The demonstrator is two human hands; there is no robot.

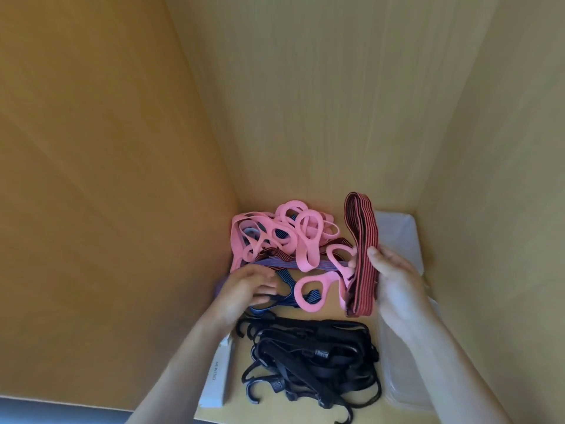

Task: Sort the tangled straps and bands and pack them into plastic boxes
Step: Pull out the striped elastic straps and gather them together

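Currently right hand (397, 289) holds one folded red strap (362, 237).

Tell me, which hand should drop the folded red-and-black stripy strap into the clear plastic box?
The right hand. It grips the folded red-and-black striped strap, and the clear plastic box lies right beside it. The left hand is farther off, holding a blue striped strap.

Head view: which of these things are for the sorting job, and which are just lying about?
For the job: red striped strap, held by the right hand; blue striped strap, gripped by the left hand; pink bands; black hooked straps; clear plastic box.
Just lying about: white carton beside the black straps.
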